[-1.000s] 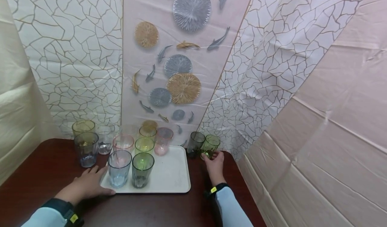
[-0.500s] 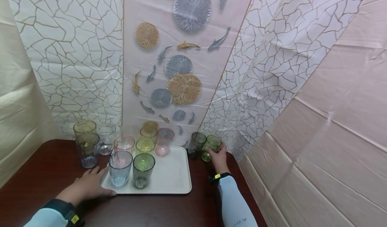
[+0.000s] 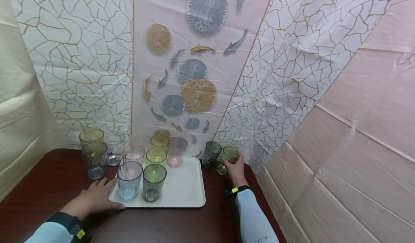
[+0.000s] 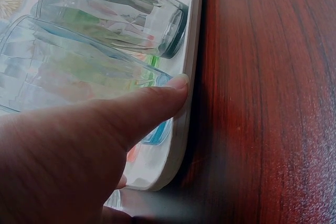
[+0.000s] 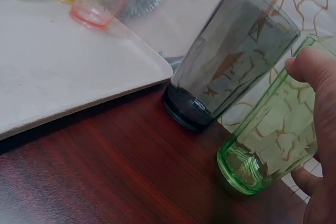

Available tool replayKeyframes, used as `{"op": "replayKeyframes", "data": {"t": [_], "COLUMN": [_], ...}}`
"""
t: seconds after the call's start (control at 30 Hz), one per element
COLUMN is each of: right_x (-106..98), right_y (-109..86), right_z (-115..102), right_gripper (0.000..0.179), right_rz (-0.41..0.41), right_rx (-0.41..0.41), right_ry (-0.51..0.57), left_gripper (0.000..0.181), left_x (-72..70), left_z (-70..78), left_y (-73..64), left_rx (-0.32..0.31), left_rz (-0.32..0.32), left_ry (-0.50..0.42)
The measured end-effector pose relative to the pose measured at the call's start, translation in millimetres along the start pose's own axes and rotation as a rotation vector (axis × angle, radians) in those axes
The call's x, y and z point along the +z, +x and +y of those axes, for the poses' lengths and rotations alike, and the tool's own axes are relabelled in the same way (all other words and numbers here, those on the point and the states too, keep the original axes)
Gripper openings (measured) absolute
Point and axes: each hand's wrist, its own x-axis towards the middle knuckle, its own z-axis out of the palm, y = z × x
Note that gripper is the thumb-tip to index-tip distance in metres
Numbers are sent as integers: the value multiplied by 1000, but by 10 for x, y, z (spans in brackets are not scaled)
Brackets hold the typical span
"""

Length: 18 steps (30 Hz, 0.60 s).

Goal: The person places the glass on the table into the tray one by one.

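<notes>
My right hand [image 3: 236, 169] grips a green glass [image 5: 273, 129] at the table's back right, thumb on its near side and fingers round behind. The glass is upright with a slight tilt in the head view, its base close over the wood. Just left of it stands a dark grey glass [image 5: 226, 66]. My left hand [image 3: 92, 198] rests at the front left corner of a white tray [image 3: 186, 185], thumb [image 4: 152, 98] laid over the rim and fingers stretched along the side. A light blue glass [image 3: 129, 183] and a smoky grey glass [image 3: 151, 190] stand near that hand.
Farther back on the tray are pink [image 3: 174, 160], yellow [image 3: 156, 156] and other tinted glasses. Left of the tray, a blue-grey glass [image 3: 95, 167], an amber glass [image 3: 87, 135] and a colourless glass [image 3: 114, 156] stand on the dark red table [image 3: 39, 185]. Patterned cloth hangs behind.
My right hand has shifted right and slightly back, wrapping its fingers farther round the green glass, which now sits a little nearer. The left hand stays at the tray corner.
</notes>
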Motion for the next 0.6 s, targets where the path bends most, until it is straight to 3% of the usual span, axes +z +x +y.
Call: {"op": "replayKeyframes", "data": {"t": [0.33,0.6], "right_x": [-30,178], "right_y": [-356,-712], "right_z": [-210,-461], "right_gripper": [104,101], "right_rz": [-1,-68], "right_rx": [-15,-65], "right_ry": [-74,-88], "left_gripper": [134,132], "left_x": [8,34], "left_z": [-45,-54], "left_y": [48,42], "left_rx": [7,15], "left_rz": [6,4], "left_ry": [12,4]}}
